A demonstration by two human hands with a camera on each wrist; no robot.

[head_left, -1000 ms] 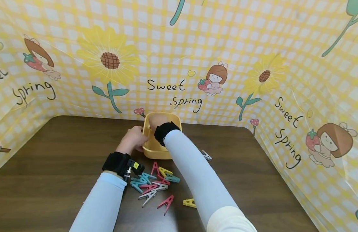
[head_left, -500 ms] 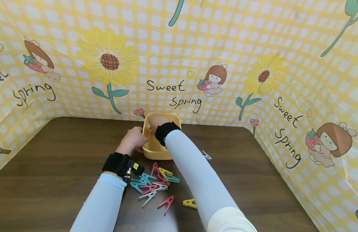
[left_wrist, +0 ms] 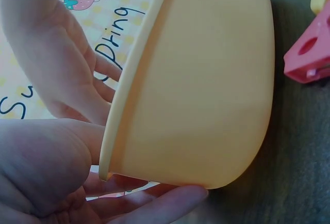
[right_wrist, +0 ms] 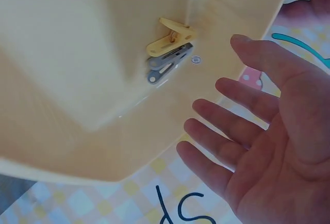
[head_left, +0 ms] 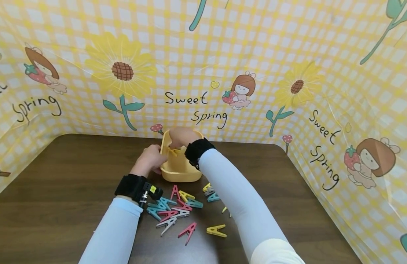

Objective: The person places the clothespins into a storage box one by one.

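Note:
A pale yellow plastic box (head_left: 181, 177) stands at the back of the table, its near-left rim in my left hand (head_left: 150, 157). In the left wrist view the thumb goes over the rim while the fingers lie along the outside wall and underside. My right hand (head_left: 183, 138) is over the far part of the box. Its fingers are spread and hold nothing in the right wrist view. Inside the box, a yellow clothespin (right_wrist: 166, 44) and a grey clothespin (right_wrist: 169, 64) lie together in a corner, close to the right fingertips.
Several red, blue, white and yellow clothespins lie in front of the box, including a red clothespin (head_left: 187, 232) and a yellow clothespin (head_left: 214, 230). A blue clothespin (head_left: 213, 197) lies beside the right forearm. Behind the table (head_left: 74, 176) hangs a checked cloth (head_left: 190, 55).
My right hand has drawn back and up inside the box, and its forearm has swung right. The yellow clothespin in the box and more clothespins on the table now show. My left hand keeps its place.

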